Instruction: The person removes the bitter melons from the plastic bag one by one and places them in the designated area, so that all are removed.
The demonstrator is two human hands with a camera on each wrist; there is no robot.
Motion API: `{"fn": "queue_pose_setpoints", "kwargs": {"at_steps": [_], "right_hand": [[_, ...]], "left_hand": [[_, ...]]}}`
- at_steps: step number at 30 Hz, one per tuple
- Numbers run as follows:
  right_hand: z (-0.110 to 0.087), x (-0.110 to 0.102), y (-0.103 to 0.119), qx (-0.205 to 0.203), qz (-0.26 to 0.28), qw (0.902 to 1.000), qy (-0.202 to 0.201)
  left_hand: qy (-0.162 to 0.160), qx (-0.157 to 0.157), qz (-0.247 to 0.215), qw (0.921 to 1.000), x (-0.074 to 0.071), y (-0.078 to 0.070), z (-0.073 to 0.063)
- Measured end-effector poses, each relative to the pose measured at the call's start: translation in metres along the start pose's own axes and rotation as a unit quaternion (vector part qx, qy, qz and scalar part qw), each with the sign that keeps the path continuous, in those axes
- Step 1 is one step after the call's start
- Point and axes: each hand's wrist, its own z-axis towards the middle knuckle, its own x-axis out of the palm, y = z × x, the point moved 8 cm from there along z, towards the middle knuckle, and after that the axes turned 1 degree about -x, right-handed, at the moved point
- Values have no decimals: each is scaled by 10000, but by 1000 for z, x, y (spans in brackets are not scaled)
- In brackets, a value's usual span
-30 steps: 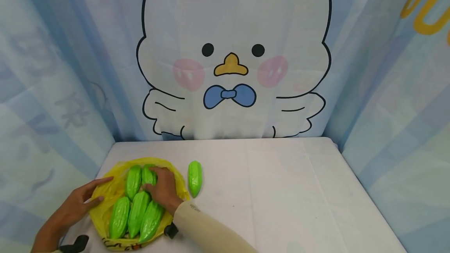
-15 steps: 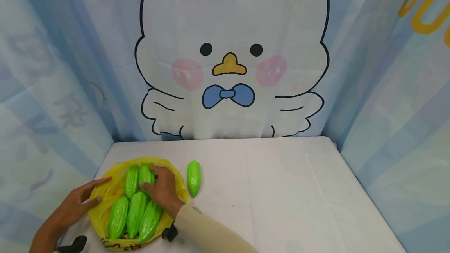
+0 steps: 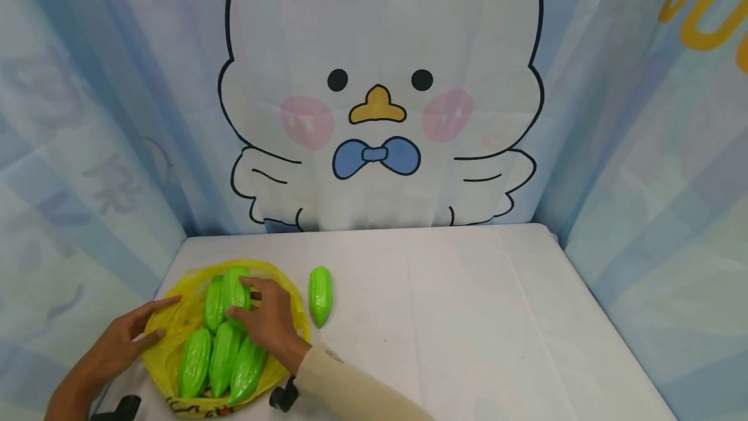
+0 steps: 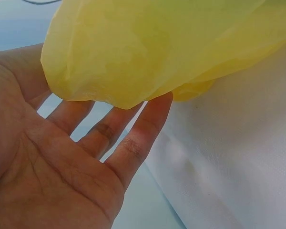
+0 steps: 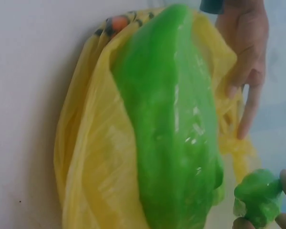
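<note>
A yellow plastic bag (image 3: pixel 181 297), its mouth spread wide, holds several glossy light-green bitter melons. My right hand (image 3: pixel 271 317) pinches a bitter melon (image 3: pixel 235 291) at the back of the bag between thumb and fingers. That melon overlaps its left neighbour in the head view. In the right wrist view, the fingertips grip one end of the held melon, and a nearer melon (image 5: pixel 167 124) fills the middle. My left hand (image 3: pixel 119 346) rests at the bag's left rim, fingers spread and mostly straight. In the left wrist view, its fingertips touch the bag's edge.
One more bitter melon (image 3: pixel 320 296) lies on the white table (image 3: pixel 444 317), just right of the bag. Printed curtains (image 3: pixel 374 193) stand behind the table and along both sides.
The right hand has shifted the pinched melon slightly up and left, so it covers more of the melon beside it. The left hand stays at the rim. The head view has drifted slightly.
</note>
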Motion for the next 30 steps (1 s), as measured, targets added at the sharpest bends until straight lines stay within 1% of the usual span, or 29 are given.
{"fn": "queue_pose_setpoints", "kwargs": {"at_steps": [3, 8, 12, 14, 17, 23, 28, 30], "right_hand": [[-4, -1, 6, -5, 195, 9997, 115], [-10, -4, 15, -40, 570, 9981, 228], [-14, -8, 23, -221, 738, 9966, 287], [-15, -10, 27, -329, 760, 9961, 291], [-17, -14, 36, -504, 729, 9957, 276], [-23, -21, 52, -879, 540, 9944, 239], [-27, -27, 60, -1152, 456, 9922, 113], [-29, -31, 62, -1285, 444, 9907, 42]], "left_hand": [[-19, 17, 141, 9999, 0, 0, 1], [37, -50, 92, 9999, 1, 0, 2], [22, 55, 135, 9999, 0, -2, 2], [9, 136, 153, 9998, 0, -3, 2], [4, 174, 93, 9998, 0, -2, 1], [-36, 276, 119, 9995, -1, -3, 1], [-6, 310, 59, 9995, 0, -3, 2], [-35, 406, 61, 9991, 0, -4, 2]]}}
